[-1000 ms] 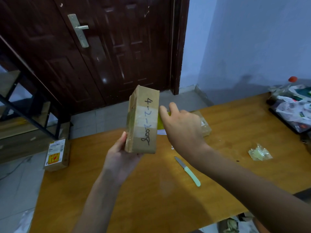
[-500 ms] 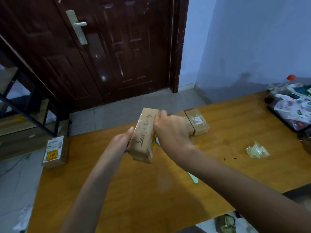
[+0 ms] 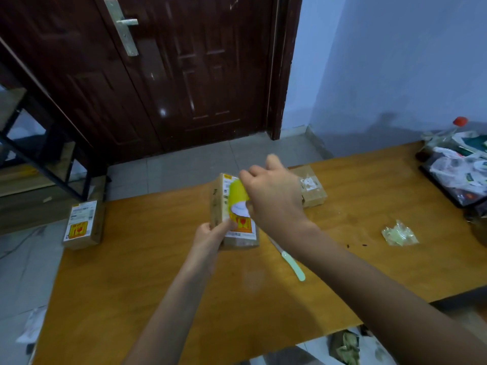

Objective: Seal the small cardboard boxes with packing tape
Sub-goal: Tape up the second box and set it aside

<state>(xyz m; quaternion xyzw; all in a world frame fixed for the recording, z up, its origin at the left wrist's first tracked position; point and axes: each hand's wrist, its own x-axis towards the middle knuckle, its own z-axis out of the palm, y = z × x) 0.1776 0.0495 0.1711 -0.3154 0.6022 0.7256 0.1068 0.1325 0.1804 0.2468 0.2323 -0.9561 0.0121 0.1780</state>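
A dark wooden door (image 3: 168, 75) stands behind the orange-brown surface (image 3: 147, 272); grey tiled floor (image 3: 184, 167) lies between, a pale blue wall (image 3: 395, 61) right of the door.

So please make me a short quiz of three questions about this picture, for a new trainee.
1. True or false: the left hand grips the cardboard box at its lower corner.
2. What does the right hand pull at on the box? A) the knife B) a yellow label C) the plastic wrapper
3. Fill in: the knife with the pale green handle lies on the ____, under the right forearm.

Key: 1 true; 2 B, the yellow label; 3 table.
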